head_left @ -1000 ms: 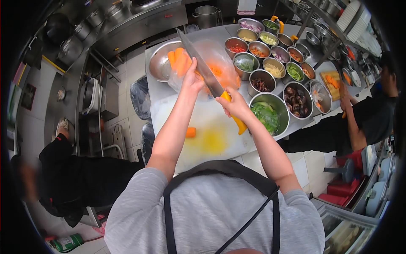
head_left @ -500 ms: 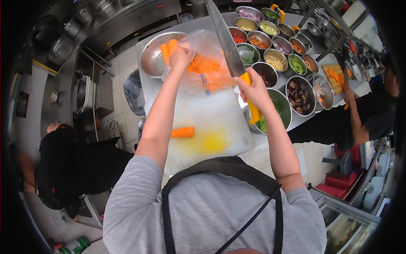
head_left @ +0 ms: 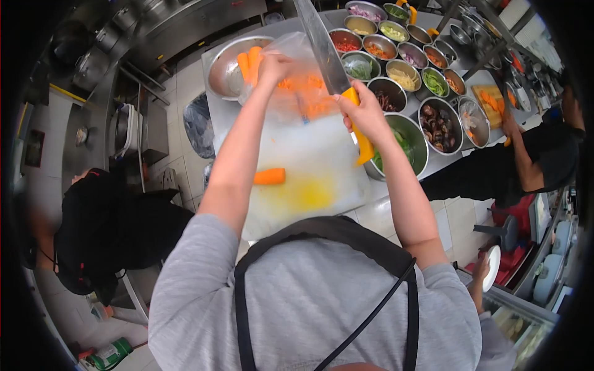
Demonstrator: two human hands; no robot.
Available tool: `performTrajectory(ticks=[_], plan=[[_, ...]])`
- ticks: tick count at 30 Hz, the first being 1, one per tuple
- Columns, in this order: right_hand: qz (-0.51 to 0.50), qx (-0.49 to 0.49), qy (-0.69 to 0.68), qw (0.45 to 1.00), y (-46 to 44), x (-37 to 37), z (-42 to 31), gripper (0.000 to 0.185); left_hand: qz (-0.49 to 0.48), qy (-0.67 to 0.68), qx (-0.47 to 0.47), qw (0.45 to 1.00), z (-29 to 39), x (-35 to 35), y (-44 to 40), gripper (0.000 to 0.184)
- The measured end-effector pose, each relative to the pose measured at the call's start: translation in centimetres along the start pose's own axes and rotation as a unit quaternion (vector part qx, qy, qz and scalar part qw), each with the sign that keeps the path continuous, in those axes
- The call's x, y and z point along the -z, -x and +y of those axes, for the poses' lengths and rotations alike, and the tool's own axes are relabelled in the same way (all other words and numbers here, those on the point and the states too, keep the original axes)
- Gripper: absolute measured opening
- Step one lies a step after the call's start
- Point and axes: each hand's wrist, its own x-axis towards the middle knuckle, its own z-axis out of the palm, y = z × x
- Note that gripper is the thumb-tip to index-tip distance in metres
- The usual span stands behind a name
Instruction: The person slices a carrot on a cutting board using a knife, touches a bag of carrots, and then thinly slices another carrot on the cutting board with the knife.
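A kitchen worker's bare arms reach over a steel desk [head_left: 272, 31]. At right, a co-worker's hand [head_left: 510, 127] is beside a wooden board [head_left: 492, 119] bearing cut carrot; lower right, another person's hand [head_left: 481, 269] holds a white plate [head_left: 492, 269]. An orange carrot piece [head_left: 270, 177] lies on a yellow-stained cutting board [head_left: 334, 145]. A broad knife [head_left: 323, 52] slants upward between a clear plastic bag [head_left: 303, 93] and the bowls; the right grip [head_left: 364, 114] wraps closely round its yellow handle. The left grip [head_left: 274, 68] is curled on the bag's upper edge, fingertips partly hidden, beside upright carrots [head_left: 244, 65] and a steel bowl [head_left: 219, 74]. The blurred bag holds orange shreds. Behind the right wrist, a pot [head_left: 418, 133] contains greens; beyond, smaller bowls [head_left: 402, 62] hold red, purple, green and pale pieces.
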Motion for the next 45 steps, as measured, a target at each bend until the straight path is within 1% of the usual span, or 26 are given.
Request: performTrajectory(ticks=[2, 4, 5, 8, 10, 12, 14, 17, 19, 23, 24, 25, 26, 28, 29, 30, 32, 33, 34, 36, 37, 39, 40, 42, 43, 45], plan=[[-0.002, 0.004, 0.015, 1.000, 0.9, 0.6, 0.5, 0.025, 0.007, -0.169, -0.078, 0.982, -3.2, -1.3, -1.5, 0.010], [-0.019, 0.003, 0.029, 0.999, 2.3, 0.9, 0.6, 0.024, 0.009, -0.230, 0.023, 0.973, 0.8, 0.1, 0.1, 0.016], [-0.011, -0.013, 0.028, 0.999, 3.4, 1.0, 0.6, 0.040, 0.003, -0.229, 0.032, 0.973, 1.8, 1.2, 0.9, 0.016], [-0.001, -0.017, 0.048, 0.999, 6.9, 1.4, 0.9, 0.041, 0.016, -0.183, 0.008, 0.983, 2.8, 3.5, 3.9, 0.026], [0.003, -0.022, 0.065, 0.998, 9.2, 2.1, 2.5, 0.039, 0.060, -0.212, -0.184, 0.958, 2.1, 5.7, 8.1, 0.040], [0.004, -0.024, 0.082, 0.996, 11.6, 2.8, 3.9, 0.035, -0.066, -0.151, -0.098, 0.981, 2.5, 8.3, 14.2, 0.048], [-0.008, -0.030, 0.096, 0.995, 13.9, 3.0, 5.2, 0.034, -0.204, -0.148, 0.021, 0.968, 1.0, 8.0, 19.6, 0.057], [-0.032, -0.041, 0.118, 0.992, 16.2, 2.2, 7.4, 0.034, -0.245, -0.193, -0.023, 0.950, -2.9, 4.7, 26.1, 0.061], [-0.058, -0.085, 0.144, 0.984, 17.3, 1.5, 7.2, 0.035, -0.180, -0.236, -0.084, 0.951, -3.5, 2.6, 28.3, 0.049], [-0.080, -0.056, 0.181, 0.979, 18.7, 0.7, 9.4, 0.034, -0.202, -0.209, -0.027, 0.956, -2.1, 2.0, 28.8, 0.043], [-0.080, -0.060, 0.181, 0.978, 19.0, 0.6, 9.3, 0.034, -0.290, -0.161, 0.024, 0.943, -0.5, 2.4, 28.6, 0.045], [-0.089, -0.098, 0.165, 0.977, 19.3, 0.5, 9.1, 0.034, -0.376, -0.111, 0.076, 0.917, 0.5, 2.3, 28.6, 0.048], [-0.098, -0.137, 0.148, 0.974, 19.7, 0.4, 9.1, 0.035, -0.380, -0.110, 0.078, 0.915, 0.6, 1.8, 28.6, 0.048], [-0.102, -0.147, 0.138, 0.974, 20.3, 0.2, 10.0, 0.035, -0.472, -0.134, -0.047, 0.870, 1.4, 0.9, 28.3, 0.053], [-0.104, -0.165, 0.148, 0.969, 20.6, 0.1, 9.9, 0.035, -0.484, -0.205, -0.040, 0.850, 2.2, 0.6, 28.1, 0.057], [-0.107, -0.184, 0.157, 0.964, 21.0, 0.0, 10.0, 0.035, -0.489, -0.205, -0.041, 0.847, 1.7, 0.4, 28.3, 0.057], [-0.108, -0.165, 0.197, 0.960, 21.6, -0.2, 11.0, 0.035, -0.322, -0.181, -0.172, 0.913, 0.4, 0.1, 28.5, 0.058], [-0.112, -0.139, 0.240, 0.954, 21.7, -0.2, 11.4, 0.035, -0.279, -0.175, -0.183, 0.926, 1.1, 0.5, 29.0, 0.051], [-0.110, -0.142, 0.238, 0.955, 21.8, -0.3, 11.6, 0.035, -0.282, -0.175, -0.184, 0.925, 1.4, 0.6, 29.6, 0.051], [-0.132, -0.119, 0.299, 0.938, 21.7, -0.6, 11.6, 0.032, -0.204, -0.161, -0.106, 0.960, 1.7, 0.5, 30.7, 0.042], [-0.130, -0.122, 0.296, 0.938, 21.6, -0.8, 11.4, 0.032, -0.208, -0.162, -0.107, 0.959, 1.7, 0.3, 31.4, 0.042], [-0.146, -0.088, 0.367, 0.914, 21.3, -1.3, 11.1, 0.028, -0.135, -0.131, -0.024, 0.982, 1.8, -0.8, 32.8, 0.034], [-0.146, -0.093, 0.365, 0.915, 21.4, -1.4, 11.4, 0.028, -0.140, -0.131, -0.024, 0.981, 2.0, -1.1, 33.3, 0.034], [-0.148, -0.077, 0.384, 0.908, 21.6, -1.5, 12.0, 0.031, -0.076, -0.156, -0.079, 0.982, 2.3, -1.5, 34.0, 0.031], [-0.149, -0.082, 0.381, 0.909, 22.0, -1.4, 12.2, 0.031, -0.082, -0.156, -0.078, 0.981, 2.3, -1.5, 34.2, 0.031], [-0.187, -0.096, 0.379, 0.901, 23.4, -1.0, 12.2, 0.032, -0.096, -0.125, -0.140, 0.978, 2.4, -1.5, 34.6, 0.029]])
